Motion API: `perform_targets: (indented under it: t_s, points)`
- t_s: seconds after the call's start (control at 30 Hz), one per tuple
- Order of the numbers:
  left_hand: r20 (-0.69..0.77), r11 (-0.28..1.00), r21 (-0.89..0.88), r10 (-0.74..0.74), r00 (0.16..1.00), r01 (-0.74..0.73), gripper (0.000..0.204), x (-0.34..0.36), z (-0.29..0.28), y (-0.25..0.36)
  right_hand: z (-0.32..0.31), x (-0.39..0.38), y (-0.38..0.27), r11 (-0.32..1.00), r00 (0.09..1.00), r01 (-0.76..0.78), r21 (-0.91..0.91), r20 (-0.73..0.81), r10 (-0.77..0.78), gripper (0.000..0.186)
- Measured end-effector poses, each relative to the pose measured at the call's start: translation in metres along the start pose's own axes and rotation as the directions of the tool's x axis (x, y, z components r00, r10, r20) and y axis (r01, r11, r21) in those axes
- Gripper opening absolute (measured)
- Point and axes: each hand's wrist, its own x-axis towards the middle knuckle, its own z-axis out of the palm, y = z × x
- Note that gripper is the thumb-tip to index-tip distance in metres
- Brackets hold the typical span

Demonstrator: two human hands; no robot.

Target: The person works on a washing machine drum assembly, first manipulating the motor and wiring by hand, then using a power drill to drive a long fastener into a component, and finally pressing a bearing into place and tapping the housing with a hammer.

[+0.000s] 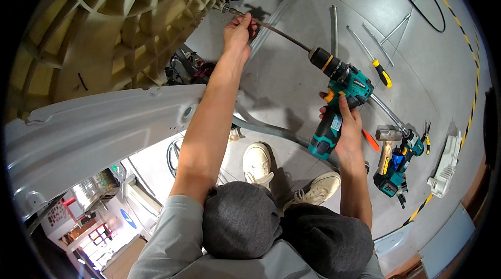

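My right hand (348,125) is wrapped round the grip of a teal and black cordless drill (356,87), its fingers by the orange trigger. From the drill's chuck a long thin brown bit (286,36) runs up and left. Near the bit's far end, my left hand (237,35) pinches it between thumb and fingers. That end meets a small part at the rim of a large ribbed, yellowish plastic tub (86,52). Whether the tip is seated on a fastener there is too small to tell.
A white metal panel (104,117) edges the tub. On the grey floor lie a yellow-black screwdriver (383,73), a metal tube (334,31), a T-shaped tool (383,39), a hammer (389,134), a second teal power tool (396,172) and a white plastic part (446,167). A grey hose (271,130) passes before my shoes.
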Motion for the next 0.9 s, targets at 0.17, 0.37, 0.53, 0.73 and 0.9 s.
perform_targets:
  t_s: [0.17,0.37,0.53,0.73,0.9]
  points:
    - [0.002,1.000,-0.023,-0.009,1.000,0.009,0.016,0.000,0.000,0.000,-0.004,0.002,-0.004,0.999,0.997,0.040,-0.009,0.071,-0.039,0.035]
    - [0.050,1.000,0.007,-0.027,0.998,0.027,0.010,0.006,-0.006,-0.003,-0.011,0.008,-0.002,0.999,0.993,0.045,-0.022,0.114,-0.042,0.032]
    - [0.043,1.000,0.006,-0.019,0.999,0.018,0.010,0.005,-0.005,-0.004,-0.003,0.001,0.005,0.998,0.995,0.059,0.036,0.075,-0.062,0.031]
    - [0.040,1.000,0.009,-0.012,0.999,0.012,0.017,0.003,-0.004,-0.001,0.001,-0.001,0.006,0.997,0.997,0.051,0.055,0.062,-0.054,0.031]
    - [0.006,1.000,0.011,-0.028,1.000,0.028,0.022,0.005,-0.005,-0.002,-0.001,0.000,0.008,0.996,0.994,0.078,0.036,0.071,-0.080,0.029]
